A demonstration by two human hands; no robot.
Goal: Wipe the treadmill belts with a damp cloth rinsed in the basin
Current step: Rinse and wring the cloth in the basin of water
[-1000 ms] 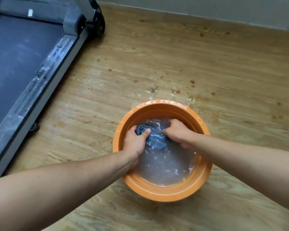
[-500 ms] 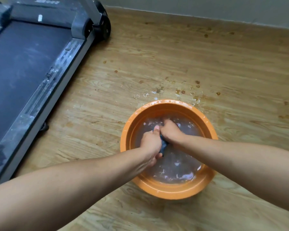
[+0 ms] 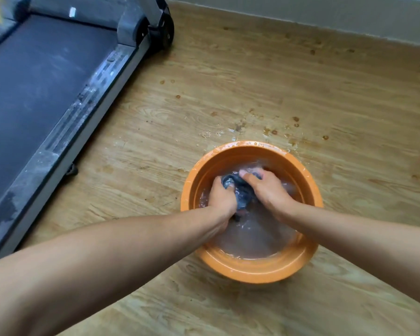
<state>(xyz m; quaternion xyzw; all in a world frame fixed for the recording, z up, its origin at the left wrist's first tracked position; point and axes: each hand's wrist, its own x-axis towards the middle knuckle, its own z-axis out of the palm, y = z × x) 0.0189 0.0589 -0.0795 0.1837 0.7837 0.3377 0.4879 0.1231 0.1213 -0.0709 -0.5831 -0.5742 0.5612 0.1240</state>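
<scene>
**Cloth in the basin, both hands on it**

Left hand [image 3: 222,197]: fingers curled and clamped on the cloth [image 3: 244,195], with the thumb lying along its top edge. Right hand [image 3: 268,190]: fingers bent down over the far end of the same cloth and pressed close together; the fingertips are blurred by the water [image 3: 252,238], so the exact grip there cannot be made out.

The cloth is dark blue, bunched and wet. It sits between the two sets of fingers, partly under the surface, with a dark tail hanging below the left palm.

The basin [image 3: 252,272] is orange and round and stands on the wooden floor [image 3: 289,81]. Both hands are inside its rim, towards the far side. The water is cloudy, with foam around the fingers.

Beyond the fingertips, just past the basin's far rim, wet splashes [image 3: 238,129] and brown spots mark the floor.

Well to the left of the left hand is the treadmill belt [image 3: 34,81], dark and streaked with pale dust, and its grey side rail [image 3: 66,132] is also dusty.
</scene>
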